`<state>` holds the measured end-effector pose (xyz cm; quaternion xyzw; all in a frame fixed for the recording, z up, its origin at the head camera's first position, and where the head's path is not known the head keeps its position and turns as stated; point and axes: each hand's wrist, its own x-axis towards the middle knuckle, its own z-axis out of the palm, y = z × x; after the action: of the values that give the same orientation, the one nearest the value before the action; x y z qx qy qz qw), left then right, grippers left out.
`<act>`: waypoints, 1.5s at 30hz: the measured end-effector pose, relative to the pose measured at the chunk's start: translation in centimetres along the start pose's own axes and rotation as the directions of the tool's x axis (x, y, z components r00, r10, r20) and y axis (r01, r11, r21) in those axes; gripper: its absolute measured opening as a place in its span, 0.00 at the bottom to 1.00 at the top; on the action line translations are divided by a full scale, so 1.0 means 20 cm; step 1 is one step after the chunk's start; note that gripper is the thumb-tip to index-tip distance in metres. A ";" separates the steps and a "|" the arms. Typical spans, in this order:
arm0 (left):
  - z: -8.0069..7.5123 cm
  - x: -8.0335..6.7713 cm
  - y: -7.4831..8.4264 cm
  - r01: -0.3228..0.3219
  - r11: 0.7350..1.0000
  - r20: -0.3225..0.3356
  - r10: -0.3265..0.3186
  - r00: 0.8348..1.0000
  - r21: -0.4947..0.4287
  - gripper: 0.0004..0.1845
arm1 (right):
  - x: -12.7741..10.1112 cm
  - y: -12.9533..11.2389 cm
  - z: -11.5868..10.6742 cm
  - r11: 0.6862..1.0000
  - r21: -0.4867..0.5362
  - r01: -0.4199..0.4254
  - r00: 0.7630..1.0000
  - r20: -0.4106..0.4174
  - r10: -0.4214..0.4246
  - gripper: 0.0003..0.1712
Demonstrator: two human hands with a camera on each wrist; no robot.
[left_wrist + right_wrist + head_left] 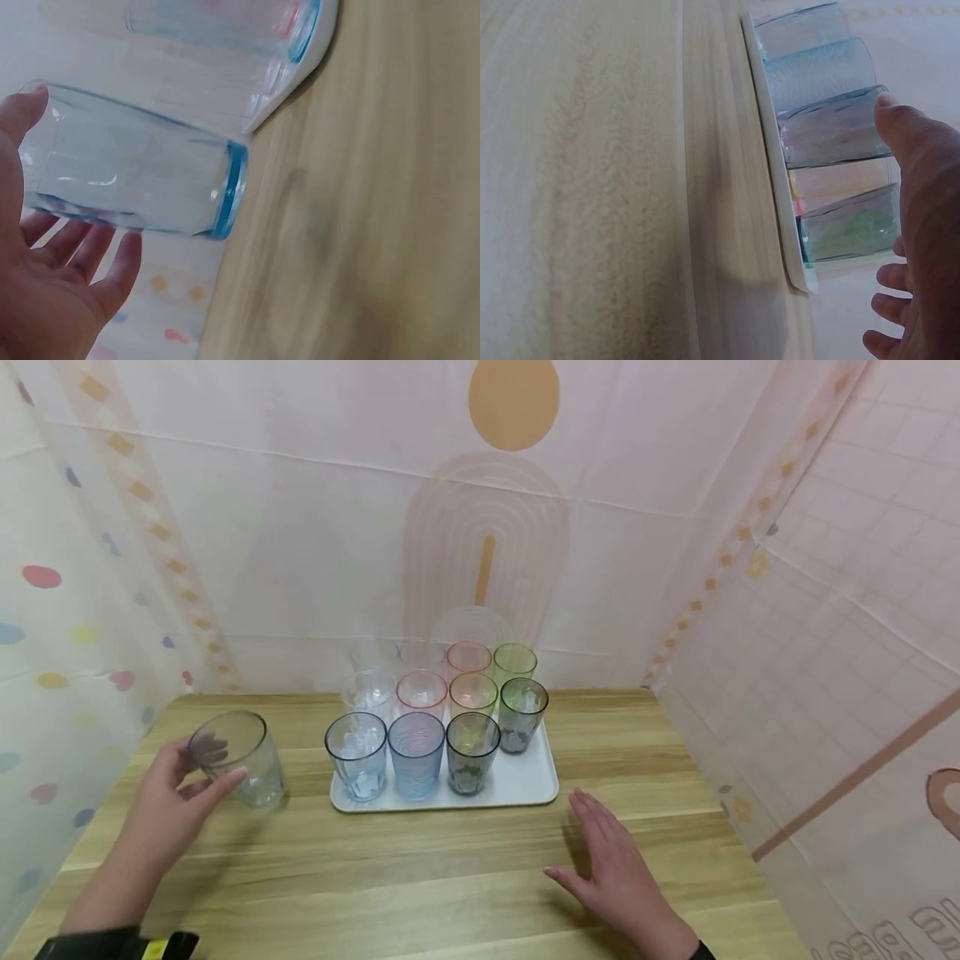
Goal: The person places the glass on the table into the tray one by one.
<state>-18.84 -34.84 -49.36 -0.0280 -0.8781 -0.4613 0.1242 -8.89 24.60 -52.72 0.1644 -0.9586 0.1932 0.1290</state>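
Note:
At the left of the table, my left hand [168, 802] grips a clear drinking glass [262, 768] between thumb and fingers near its rim. The left wrist view shows this glass [135, 161] with a bluish base, tilted by the camera's angle. My right hand [611, 877] is held over the table, fingers extended and thumb apart, holding nothing. It is nearest the front right corner of a white tray [525, 781]. Several glasses stand on the tray in rows: a blue rippled glass [417, 760], a dark grey glass [472, 756], and others with pink, amber and green tints.
The wooden table [360, 885] extends in front of the tray and to both sides. Patterned curtains [315, 552] hang behind it and along the left and right. The tray's raised rim [769, 150] shows in the right wrist view.

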 end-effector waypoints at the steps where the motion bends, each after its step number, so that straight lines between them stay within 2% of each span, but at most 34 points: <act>1: -0.01 -0.05 0.00 -0.022 1.000 0.012 0.022 1.000 -0.010 0.38 | 0.00 0.00 0.00 1.000 0.004 -0.002 1.000 -0.001 0.002 0.61; 6: -0.03 -0.26 0.03 -0.107 0.994 0.104 0.110 0.988 -0.038 0.35 | -0.01 0.00 -0.01 1.000 0.025 -0.003 1.000 -0.007 0.003 0.61; 10: 0.00 -0.36 0.08 -0.153 0.987 0.159 0.159 0.974 -0.049 0.37 | -0.01 0.01 -0.02 1.000 0.019 -0.004 1.000 -0.010 0.004 0.61; 15: 0.07 -0.39 0.17 -0.220 0.971 0.195 0.235 0.952 -0.098 0.38 | -0.01 0.01 -0.01 1.000 0.022 -0.003 1.000 -0.009 0.003 0.60; 19: 0.16 -0.42 0.25 -0.254 0.959 0.234 0.278 0.932 -0.127 0.38 | 0.00 -0.01 -0.01 0.997 0.074 0.007 1.000 0.003 -0.007 0.61; 25: 0.33 -0.44 0.36 -0.246 0.950 0.316 0.298 0.901 -0.194 0.38 | 0.04 -0.06 -0.01 0.970 0.241 -0.029 0.998 0.055 0.016 0.61; 32: 0.53 -0.44 0.50 -0.249 0.918 0.382 0.360 0.851 -0.309 0.38 | 0.09 -0.13 0.01 0.902 0.427 -0.069 0.993 0.120 0.019 0.63; 37: 0.65 -0.43 0.60 -0.271 0.895 0.395 0.406 0.824 -0.355 0.38 | 0.12 -0.20 0.03 0.827 0.558 -0.066 0.989 0.144 -0.018 0.63; 39: 0.69 -0.43 0.63 -0.290 0.883 0.397 0.432 0.810 -0.369 0.39 | 0.14 -0.23 0.04 0.793 0.609 -0.019 0.990 0.122 -0.070 0.62; 41: 0.73 -0.44 0.66 -0.289 0.878 0.411 0.441 0.798 -0.382 0.39 | 0.15 -0.26 0.06 0.754 0.653 0.066 0.986 0.073 -0.150 0.62; 45: 0.79 -0.45 0.69 -0.279 0.874 0.435 0.447 0.781 -0.398 0.40 | 0.18 -0.32 0.10 0.671 0.705 0.230 0.956 -0.033 -0.292 0.61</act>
<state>-10.96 -13.57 -49.07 -0.3401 -0.7720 -0.5359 -0.0331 -10.18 17.27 -51.35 0.3440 -0.7840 0.5149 0.0435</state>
